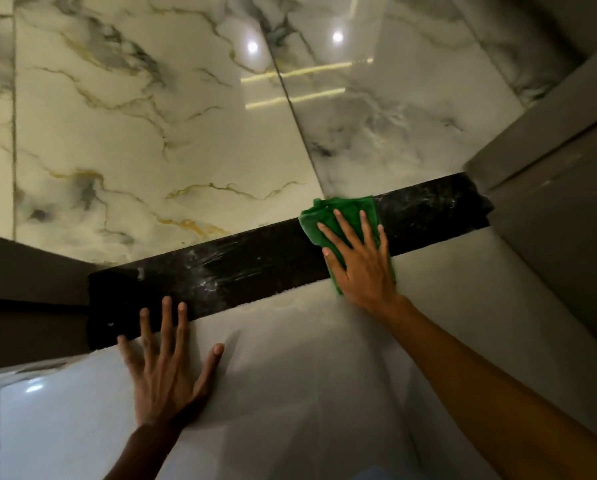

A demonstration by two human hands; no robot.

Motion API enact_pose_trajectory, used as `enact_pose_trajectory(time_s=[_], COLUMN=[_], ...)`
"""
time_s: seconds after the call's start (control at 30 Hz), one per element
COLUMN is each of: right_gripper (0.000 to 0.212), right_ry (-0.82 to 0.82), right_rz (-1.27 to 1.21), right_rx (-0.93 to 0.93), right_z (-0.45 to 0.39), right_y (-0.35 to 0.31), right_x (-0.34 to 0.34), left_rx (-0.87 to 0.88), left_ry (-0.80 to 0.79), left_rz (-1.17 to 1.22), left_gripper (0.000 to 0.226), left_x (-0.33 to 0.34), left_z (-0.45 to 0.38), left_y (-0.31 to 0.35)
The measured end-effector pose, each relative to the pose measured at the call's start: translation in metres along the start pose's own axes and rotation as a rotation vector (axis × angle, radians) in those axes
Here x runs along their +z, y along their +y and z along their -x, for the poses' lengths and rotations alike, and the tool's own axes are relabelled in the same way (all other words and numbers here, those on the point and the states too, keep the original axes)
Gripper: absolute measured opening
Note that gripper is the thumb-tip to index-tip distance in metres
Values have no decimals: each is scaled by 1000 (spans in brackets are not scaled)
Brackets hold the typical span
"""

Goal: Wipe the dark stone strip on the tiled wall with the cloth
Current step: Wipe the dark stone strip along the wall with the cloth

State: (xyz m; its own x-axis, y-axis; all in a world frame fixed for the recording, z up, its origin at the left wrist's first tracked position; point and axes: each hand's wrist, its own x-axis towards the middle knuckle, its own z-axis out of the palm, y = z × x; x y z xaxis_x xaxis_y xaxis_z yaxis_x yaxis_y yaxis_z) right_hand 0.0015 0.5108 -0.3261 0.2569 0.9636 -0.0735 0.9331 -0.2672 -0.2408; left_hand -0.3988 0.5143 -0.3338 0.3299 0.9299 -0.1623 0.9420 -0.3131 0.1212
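Observation:
A dark stone strip (255,261) runs across the marble-tiled wall, rising from lower left to upper right, with whitish smears along it. A folded green cloth (342,216) lies flat on the strip right of its middle. My right hand (362,265) presses on the cloth with fingers spread, palm over the strip's lower edge. My left hand (167,368) rests flat on the pale tile below the strip, fingers apart, fingertips reaching onto the dark stone. It holds nothing.
Glossy white marble tiles (158,133) with grey and gold veins fill the wall above, showing light reflections. A grey frame or wall edge (539,140) meets the strip's right end. A dark ledge (30,289) abuts its left end.

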Motion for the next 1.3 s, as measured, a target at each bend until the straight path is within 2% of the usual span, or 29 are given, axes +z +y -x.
enact_pose_trajectory(time_s=[0.17,0.37,0.53,0.67,0.77,1.07,1.3], right_gripper=[59,58,57,62,68,73,71], right_ry=[30,75,95,70,68,163,141], right_rz=[1,-11,-13,-10,-1,-6,3], right_rx=[102,359,508,449,438,491,378], right_z=[-5,-12,-20,-22,-25,-25,-19], right_y=[36,101,120,146,153,137,98], right_x=[-16,-42,-56,-69,-70,-57,-40], left_rx=[-9,35,116,227,242,171,75], left_ry=[-22,-9,40,56,19,40,81], left_rz=[7,-24,-55,-87,-104,19,112], left_gripper=[112,117,116,110,106,96,98], left_x=[0,-5,-6,-1,0,-5,-4], left_z=[-4,-7,-6,-3,0,10,13], left_y=[-1,1,-8,-34,-43,-44,-44])
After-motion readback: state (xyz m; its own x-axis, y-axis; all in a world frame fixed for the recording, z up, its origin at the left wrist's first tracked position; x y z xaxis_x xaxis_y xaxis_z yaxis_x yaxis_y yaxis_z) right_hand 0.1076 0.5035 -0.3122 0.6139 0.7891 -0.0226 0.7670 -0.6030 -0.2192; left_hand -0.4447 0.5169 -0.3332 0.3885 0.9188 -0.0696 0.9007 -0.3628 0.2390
